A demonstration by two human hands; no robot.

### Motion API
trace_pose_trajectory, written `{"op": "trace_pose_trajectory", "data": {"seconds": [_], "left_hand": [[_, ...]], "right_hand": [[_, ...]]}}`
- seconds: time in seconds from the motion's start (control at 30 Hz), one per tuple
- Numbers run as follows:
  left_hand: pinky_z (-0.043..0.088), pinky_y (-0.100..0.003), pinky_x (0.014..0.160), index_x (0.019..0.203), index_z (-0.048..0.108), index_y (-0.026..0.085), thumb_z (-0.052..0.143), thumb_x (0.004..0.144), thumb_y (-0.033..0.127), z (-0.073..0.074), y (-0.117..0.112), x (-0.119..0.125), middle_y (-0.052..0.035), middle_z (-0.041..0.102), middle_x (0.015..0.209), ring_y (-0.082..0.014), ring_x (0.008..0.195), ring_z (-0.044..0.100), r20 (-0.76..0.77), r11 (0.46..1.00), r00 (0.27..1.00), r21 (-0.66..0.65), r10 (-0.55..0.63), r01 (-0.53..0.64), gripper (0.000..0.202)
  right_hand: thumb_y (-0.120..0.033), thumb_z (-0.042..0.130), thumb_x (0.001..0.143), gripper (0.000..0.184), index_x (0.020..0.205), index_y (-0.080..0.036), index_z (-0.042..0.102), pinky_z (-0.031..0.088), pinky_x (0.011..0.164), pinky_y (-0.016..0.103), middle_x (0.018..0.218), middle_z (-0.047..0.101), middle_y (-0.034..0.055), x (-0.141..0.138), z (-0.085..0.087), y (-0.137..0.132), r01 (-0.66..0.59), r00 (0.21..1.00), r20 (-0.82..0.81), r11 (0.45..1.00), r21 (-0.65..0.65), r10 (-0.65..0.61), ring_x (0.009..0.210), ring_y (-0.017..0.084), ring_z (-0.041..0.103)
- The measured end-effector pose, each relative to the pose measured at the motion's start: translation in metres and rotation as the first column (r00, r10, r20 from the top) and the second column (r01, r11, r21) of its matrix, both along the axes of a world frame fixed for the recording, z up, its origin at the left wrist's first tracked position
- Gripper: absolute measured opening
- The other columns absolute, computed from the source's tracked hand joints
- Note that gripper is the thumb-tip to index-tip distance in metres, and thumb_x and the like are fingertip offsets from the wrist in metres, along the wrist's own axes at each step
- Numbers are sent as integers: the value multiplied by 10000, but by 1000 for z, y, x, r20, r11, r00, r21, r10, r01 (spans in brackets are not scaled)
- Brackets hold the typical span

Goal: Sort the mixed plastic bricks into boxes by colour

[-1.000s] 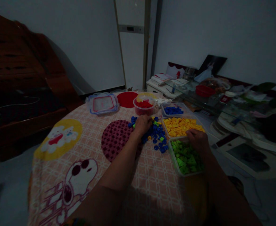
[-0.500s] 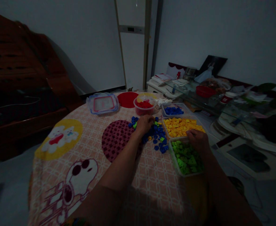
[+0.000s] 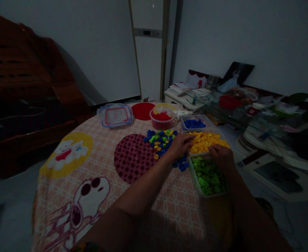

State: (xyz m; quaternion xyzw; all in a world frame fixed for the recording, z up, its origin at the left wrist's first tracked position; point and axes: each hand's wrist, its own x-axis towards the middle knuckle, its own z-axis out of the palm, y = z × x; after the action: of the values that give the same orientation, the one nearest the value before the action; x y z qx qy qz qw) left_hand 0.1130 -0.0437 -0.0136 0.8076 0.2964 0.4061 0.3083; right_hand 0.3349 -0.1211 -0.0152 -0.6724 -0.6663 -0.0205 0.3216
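while each grip's state cannot be told, 2 hands [image 3: 181, 144] [image 3: 222, 156] beside 4 brick tubs [image 3: 193, 171], 1 loose pile [image 3: 160, 139]

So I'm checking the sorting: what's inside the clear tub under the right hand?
The clear tub holds green bricks, heaped loosely. The right hand rests over its far end, so whatever lies beneath the hand is hidden.
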Motion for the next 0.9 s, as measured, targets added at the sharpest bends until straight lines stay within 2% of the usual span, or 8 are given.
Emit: {"op": "trace_pose_trajectory", "data": {"seconds": [0.13,0.27,0.43,0.57,0.63,0.73,0.83,0.9], "left_hand": [[489,-386,1037,1292,652,196,553,873,138,-4,6,-6,-102,681,1265,-224,1159,626,-47,995,998,99,31,-26,434],[448,-413,1099,1279,645,165,513,880,110,-7,21,-27,-126,657,1303,-239,1229,590,-170,963,959,189,227,-194,423],[449,-423,1088,1292,621,165,535,891,146,-12,37,-55,-138,640,1319,-255,1221,591,-415,905,805,222,424,-362,411],[456,-403,1053,1150,695,176,577,900,226,-11,44,-69,-126,682,1225,-257,1177,606,-564,903,708,213,425,-373,281],[472,-384,1013,1038,733,182,564,905,233,-9,46,-75,-113,711,1126,-247,1111,628,-584,897,686,202,433,-394,220],[486,-371,962,968,755,185,536,918,249,-6,47,-82,-107,727,1056,-244,1046,642,-558,856,661,209,501,-472,233],[487,-363,950,982,756,181,519,927,259,-5,48,-83,-111,726,1051,-246,1040,641,-531,829,649,223,544,-512,255],[471,-350,981,1050,737,181,506,933,240,-6,48,-80,-107,719,1102,-235,1082,631,-525,843,667,229,528,-487,266]], "right_hand": [[-385,481,842,324,617,-201,625,382,632,289,630,650,57,1,-2,0,6,1000,-2,1000,22,-6,638,184,585],[-376,495,837,314,609,-201,621,384,626,287,624,651,57,2,-2,1,14,1000,2,1000,14,-14,625,180,581],[-375,489,829,311,594,-205,603,380,625,290,610,636,53,1,-2,1,12,1000,-9,1000,16,-12,614,178,577],[-392,473,832,328,595,-203,600,379,626,297,615,641,66,0,-2,1,22,1000,-3,1000,17,-22,626,188,585],[-392,468,828,333,581,-205,589,366,612,298,597,630,64,0,-2,1,27,1000,4,1000,12,-27,609,186,573],[-394,469,823,333,574,-207,584,357,606,297,591,621,58,-1,-1,1,30,1000,0,1000,9,-30,600,181,564],[-403,467,829,338,582,-206,590,358,611,295,592,615,52,-1,0,0,27,1000,-10,1000,4,-27,601,179,560],[-401,471,828,335,586,-205,593,357,610,293,588,612,50,-1,0,0,26,1000,-8,1000,-4,-26,597,177,555]]}}
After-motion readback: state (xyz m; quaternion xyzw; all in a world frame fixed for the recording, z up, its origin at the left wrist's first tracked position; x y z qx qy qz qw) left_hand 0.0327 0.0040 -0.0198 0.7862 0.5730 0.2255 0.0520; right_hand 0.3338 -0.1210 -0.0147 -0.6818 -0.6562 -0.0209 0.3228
